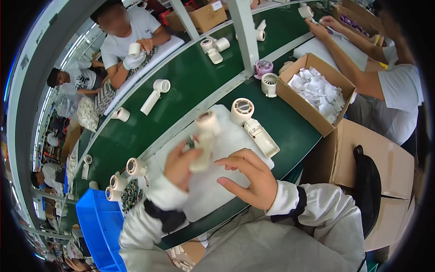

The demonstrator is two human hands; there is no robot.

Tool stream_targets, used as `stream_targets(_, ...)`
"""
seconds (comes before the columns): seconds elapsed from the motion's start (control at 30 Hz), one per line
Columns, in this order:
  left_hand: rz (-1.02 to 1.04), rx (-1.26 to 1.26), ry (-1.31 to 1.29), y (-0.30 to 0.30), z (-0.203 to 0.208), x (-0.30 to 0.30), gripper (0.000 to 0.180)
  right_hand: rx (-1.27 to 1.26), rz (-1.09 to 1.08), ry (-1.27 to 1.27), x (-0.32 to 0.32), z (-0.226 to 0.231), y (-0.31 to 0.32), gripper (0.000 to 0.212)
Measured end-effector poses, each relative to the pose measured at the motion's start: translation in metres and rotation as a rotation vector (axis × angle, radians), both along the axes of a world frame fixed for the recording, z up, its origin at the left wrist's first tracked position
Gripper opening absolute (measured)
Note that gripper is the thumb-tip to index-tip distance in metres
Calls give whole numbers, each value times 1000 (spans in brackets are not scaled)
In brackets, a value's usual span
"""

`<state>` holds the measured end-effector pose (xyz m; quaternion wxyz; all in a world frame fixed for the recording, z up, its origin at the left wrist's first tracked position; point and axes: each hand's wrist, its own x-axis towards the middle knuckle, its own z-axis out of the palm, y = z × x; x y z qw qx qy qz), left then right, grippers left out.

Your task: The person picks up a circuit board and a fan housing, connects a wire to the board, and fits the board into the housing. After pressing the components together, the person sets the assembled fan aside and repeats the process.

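My left hand [177,164] is closed around the handle of a cream handheld fan [206,123], held above a white foam mat [219,192]. Motion blurs both the hand and the fan. A small green circuit board [190,142] shows at the handle, close to my left fingertips. My right hand [251,179] is just right of the fan, apart from it, its fingers spread and holding nothing. Beyond my right hand, another cream fan [243,110] lies at the mat's far right edge, its handle shell [262,137] showing its hollow inside.
Left of the mat sit several fan heads [134,167], a pile of green circuit boards [131,196] and a blue bin [97,222]. A carton of white paper pieces [317,93] stands right. Fans lie along the green conveyor belt [181,86]. Co-workers sit across and at right.
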<state>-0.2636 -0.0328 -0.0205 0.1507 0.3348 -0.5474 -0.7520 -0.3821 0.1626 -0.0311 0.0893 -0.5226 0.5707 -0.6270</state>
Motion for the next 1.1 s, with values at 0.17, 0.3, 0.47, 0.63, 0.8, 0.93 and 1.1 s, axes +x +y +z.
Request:
stream_targets(0.17, 90, -1080, -373, -169, -39, -114, 74, 47, 53, 61, -6, -6, 2, 35)
stream_targets(0.3, 196, -1641, -675, -204, -3, -188, 94, 1, 57, 190, -8, -18, -1, 33)
stream_targets(0.47, -187, -1761, -561, -219, 19, -299, 83, 53, 219, 439, -5, -31, 1, 32)
stream_targets(0.63, -409, -1890, -471, -290, -14, -414, 74, 16, 192, 479, -10, -27, 3, 29)
stream_targets(0.8, -497, -2020, -418, -290, -48, -491, 66, 118, 180, 454, -41, -18, 7, 30)
stream_targets(0.93, -418, -2129, -613, -254, -30, -492, 51, 47, 6, 438, -41, -16, 4, 20)
stream_targets(1.1, -242, -1930, -240, -262, 19, -422, 55, 80, 179, 490, -38, -11, 3, 29)
